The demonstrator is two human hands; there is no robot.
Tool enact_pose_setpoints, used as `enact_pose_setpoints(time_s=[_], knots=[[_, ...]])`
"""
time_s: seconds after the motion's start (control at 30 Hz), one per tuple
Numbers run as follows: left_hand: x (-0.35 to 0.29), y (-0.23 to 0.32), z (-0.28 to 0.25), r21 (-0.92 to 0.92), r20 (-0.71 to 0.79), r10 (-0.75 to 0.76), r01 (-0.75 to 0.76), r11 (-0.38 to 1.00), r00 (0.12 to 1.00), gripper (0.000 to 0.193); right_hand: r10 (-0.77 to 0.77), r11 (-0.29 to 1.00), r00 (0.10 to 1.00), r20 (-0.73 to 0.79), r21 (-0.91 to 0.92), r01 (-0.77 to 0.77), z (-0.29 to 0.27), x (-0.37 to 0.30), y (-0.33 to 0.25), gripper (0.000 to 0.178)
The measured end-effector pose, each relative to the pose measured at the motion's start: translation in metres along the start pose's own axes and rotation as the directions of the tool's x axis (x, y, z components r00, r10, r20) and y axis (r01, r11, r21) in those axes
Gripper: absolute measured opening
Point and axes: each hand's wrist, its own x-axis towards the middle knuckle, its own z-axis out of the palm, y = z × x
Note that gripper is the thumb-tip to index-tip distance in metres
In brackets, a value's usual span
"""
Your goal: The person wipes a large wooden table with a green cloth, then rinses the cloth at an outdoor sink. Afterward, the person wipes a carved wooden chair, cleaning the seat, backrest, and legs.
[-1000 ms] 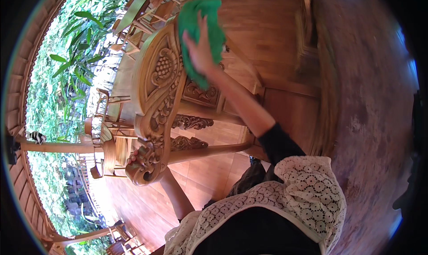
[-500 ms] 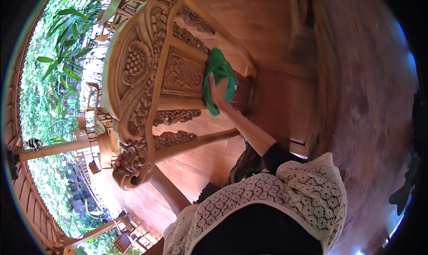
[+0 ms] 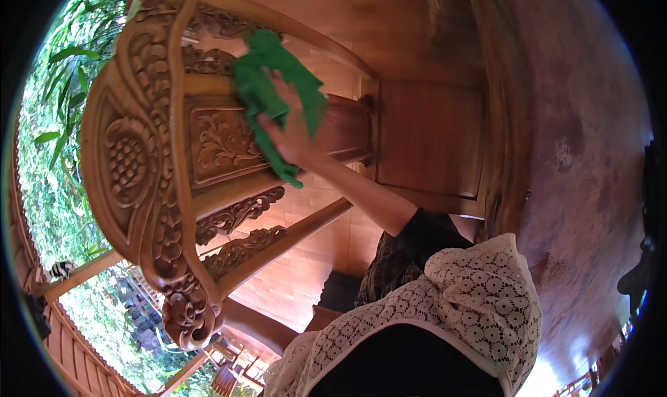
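A carved wooden chair (image 3: 177, 209) fills the left and middle, with a curved top rail, a carved panel (image 3: 222, 136) in its back and a smooth seat (image 3: 431, 140). My right hand (image 3: 286, 122) holds a bunched green cloth (image 3: 260, 70) against the upright back panel, the fingers blurred by motion. Some of the cloth hangs past the near edge of the panel. My left forearm (image 3: 260, 327) reaches behind the near scrolled corner (image 3: 191, 313) of the top rail. That hand is mostly hidden there, gripping the corner.
A large brown tabletop or slab (image 3: 577, 154) with a worn surface runs along the right. Tiled floor (image 3: 299, 258) shows through the openings in the chair back. Greenery (image 3: 55, 168) and a railing are at the far left. Another wooden chair (image 3: 233, 369) stands beyond at the lower left.
My right hand and the green cloth have moved left and up along the back panel, and the cloth is spread wider. The chair appears larger and further left in view.
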Motion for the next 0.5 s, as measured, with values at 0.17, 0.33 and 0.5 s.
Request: enact_pose_setpoints(time_s=[0.17,0.33,0.5], knots=[[0.002,-0.009,-0.003,-0.054,0.026,0.085,-0.084,0.995,0.996,0.030,0.694,0.719,0.684,-0.223,0.165,-0.675,-0.054,-0.053,0.145,0.063],[0.007,-0.015,0.003,-0.120,0.017,0.135,-0.132,0.984,0.991,0.028,0.679,0.714,0.644,-0.353,0.110,-0.692,-0.045,-0.062,0.180,0.071],[-0.001,-0.027,-0.004,-0.140,0.024,0.158,-0.153,0.978,0.987,0.027,0.376,0.923,0.921,-0.103,-0.051,-0.382,0.008,-0.051,-0.001,0.075]])
